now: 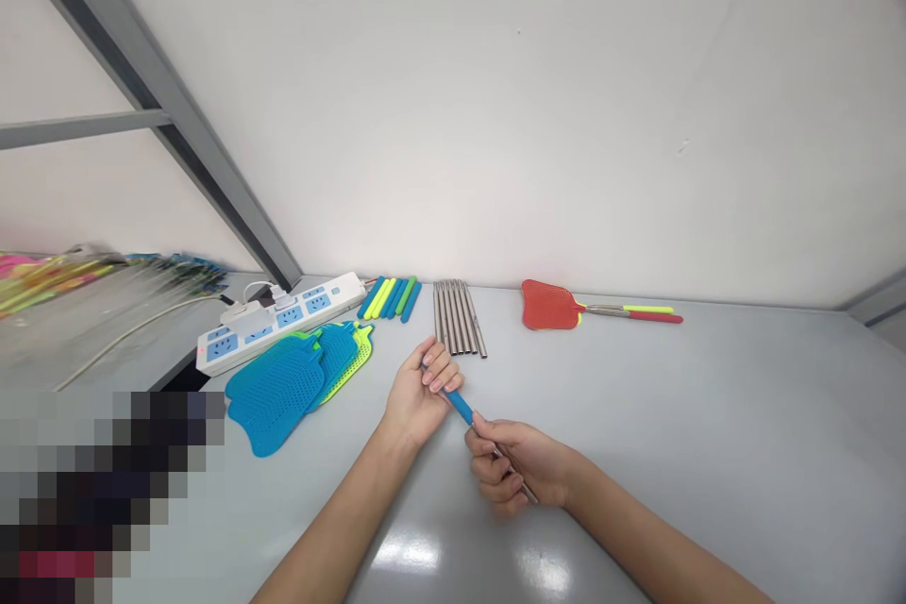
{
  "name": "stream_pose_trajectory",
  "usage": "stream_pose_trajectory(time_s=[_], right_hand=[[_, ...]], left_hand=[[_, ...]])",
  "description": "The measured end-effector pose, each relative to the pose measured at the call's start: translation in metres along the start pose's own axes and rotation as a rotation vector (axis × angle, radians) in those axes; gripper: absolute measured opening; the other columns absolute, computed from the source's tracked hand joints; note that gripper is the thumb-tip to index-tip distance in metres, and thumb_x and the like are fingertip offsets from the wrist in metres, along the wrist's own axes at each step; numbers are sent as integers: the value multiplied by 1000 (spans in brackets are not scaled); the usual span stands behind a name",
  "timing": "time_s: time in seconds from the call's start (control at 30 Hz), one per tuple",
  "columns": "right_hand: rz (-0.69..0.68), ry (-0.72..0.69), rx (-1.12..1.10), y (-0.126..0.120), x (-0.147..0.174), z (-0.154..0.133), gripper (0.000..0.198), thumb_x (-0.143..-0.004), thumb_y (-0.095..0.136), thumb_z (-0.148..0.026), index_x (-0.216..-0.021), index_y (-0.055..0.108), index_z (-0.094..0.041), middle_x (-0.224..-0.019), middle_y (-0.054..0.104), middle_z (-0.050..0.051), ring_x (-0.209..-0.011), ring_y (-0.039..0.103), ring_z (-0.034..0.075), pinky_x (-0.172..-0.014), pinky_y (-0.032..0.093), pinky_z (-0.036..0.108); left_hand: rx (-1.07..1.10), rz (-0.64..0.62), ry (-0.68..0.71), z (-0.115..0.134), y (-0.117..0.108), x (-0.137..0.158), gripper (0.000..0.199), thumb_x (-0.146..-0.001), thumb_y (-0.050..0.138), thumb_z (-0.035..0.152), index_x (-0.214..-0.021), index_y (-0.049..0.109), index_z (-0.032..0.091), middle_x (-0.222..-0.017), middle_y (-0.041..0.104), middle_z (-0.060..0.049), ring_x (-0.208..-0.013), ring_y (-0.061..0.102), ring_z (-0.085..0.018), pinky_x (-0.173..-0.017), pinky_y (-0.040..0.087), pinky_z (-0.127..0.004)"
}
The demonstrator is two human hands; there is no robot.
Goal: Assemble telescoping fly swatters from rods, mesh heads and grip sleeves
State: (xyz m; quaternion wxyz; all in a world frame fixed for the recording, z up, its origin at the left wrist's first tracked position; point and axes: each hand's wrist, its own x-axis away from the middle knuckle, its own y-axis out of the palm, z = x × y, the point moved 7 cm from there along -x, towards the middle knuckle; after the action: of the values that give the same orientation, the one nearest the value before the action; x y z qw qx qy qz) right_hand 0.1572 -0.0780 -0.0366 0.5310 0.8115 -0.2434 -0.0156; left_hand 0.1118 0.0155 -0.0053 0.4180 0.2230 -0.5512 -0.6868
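My left hand [423,389] is closed around a blue handle sleeve [460,406], its fingers wrapped over the upper end. My right hand [516,464] grips a metal rod [528,493] that runs down from the lower end of the blue sleeve. Sleeve and rod lie in one slanting line between the hands; the joint is partly covered by my right fingers. Just beyond my left hand several metal rods [460,321] lie side by side. Left of them is a row of blue, yellow and green handle sleeves [389,298].
Blue and yellow-green fly swatter heads [279,387] overlap at the left, beside a white power strip [283,316] with plugs in it. Fly swatters with a red head [550,306] on top lie near the wall. Plastic-wrapped goods [92,293] and a metal frame [176,132] stand farther left.
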Motion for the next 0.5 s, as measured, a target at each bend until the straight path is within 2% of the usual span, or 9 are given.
stream_pose_trajectory(time_s=[0.5], right_hand=[[24, 3, -2, -1, -1, 1, 36, -83, 28, -45, -60, 34, -18, -47, 23, -7, -35, 20, 6, -34, 12, 18]], left_hand=[[-25, 21, 4, 2, -2, 0, 32, -84, 32, 20, -52, 29, 17, -37, 24, 7, -32, 28, -6, -40, 28, -20]])
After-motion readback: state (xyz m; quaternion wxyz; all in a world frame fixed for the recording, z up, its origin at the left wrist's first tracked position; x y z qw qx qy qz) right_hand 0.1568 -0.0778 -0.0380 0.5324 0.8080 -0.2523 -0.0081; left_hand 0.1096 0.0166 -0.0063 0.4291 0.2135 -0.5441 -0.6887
